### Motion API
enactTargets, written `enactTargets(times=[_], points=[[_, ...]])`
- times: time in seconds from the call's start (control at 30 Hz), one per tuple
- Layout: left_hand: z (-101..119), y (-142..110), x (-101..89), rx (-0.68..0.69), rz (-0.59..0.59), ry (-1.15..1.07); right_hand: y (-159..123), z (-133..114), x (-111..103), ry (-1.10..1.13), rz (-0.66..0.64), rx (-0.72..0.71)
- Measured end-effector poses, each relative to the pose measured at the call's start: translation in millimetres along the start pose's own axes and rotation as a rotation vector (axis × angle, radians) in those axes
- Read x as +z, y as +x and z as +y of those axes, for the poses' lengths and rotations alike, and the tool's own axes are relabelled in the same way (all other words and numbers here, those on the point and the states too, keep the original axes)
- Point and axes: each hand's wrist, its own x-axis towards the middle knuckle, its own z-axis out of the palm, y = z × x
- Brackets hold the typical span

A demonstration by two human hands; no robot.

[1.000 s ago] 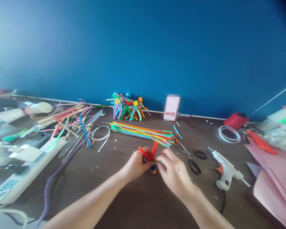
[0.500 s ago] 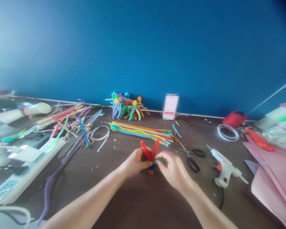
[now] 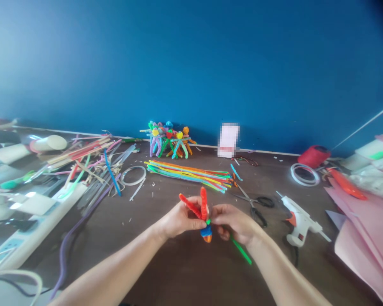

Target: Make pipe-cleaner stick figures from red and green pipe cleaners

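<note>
Between your left hand (image 3: 178, 224) and right hand (image 3: 232, 223), a small pipe-cleaner figure (image 3: 204, 216) is held up off the tabletop (image 3: 166, 272). Two red pipe-cleaner lengths (image 3: 196, 205) fan upward in a V just above your fingers, and a rounded blue-and-orange end (image 3: 206, 233) hangs just below them. Your left fingers (image 3: 191, 213) curl around the red lengths, pinching them at the figure's middle. Your right fingers (image 3: 218, 214) press in from the other side at the same spot, where a speck of green shows. A green pipe cleaner (image 3: 241, 250) runs down and outward from beneath your right hand; you cannot tell whether it touches the tabletop.

Ahead of your fingers lies a long bundle of multicoloured pipe cleaners (image 3: 188, 175), and farther on, a cluster of finished pipe-cleaner figures (image 3: 169, 142) stands against the blue wall (image 3: 191, 63). To the right of your fingers are black-handled scissors (image 3: 254, 205), then a white hot glue gun (image 3: 300, 221) and pink sheets (image 3: 354, 238). Well left of your fingers are scattered strips (image 3: 95, 170) and a white power strip (image 3: 41, 221).
</note>
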Motion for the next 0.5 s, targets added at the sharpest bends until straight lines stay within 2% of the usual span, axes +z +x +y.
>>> enactTargets(times=[0.13, 0.27, 0.37, 0.5], points=[[-6, 5, 3.0, 0.031, 0.167, -0.088, 2, 1, 5, -0.128, 0.173, -0.109], [-9, 8, 4.6, 0.018, 0.297, -0.046, 1, 0, 13, -0.465, 0.357, -0.268], [-8, 9, 4.6, -0.010, 0.338, 0.010, -4, -1, 18, -0.743, 0.447, -0.442], [-5, 10, 4.9, 0.008, 0.353, 0.045, -10, 2, 23, -1.058, 0.519, -0.569]])
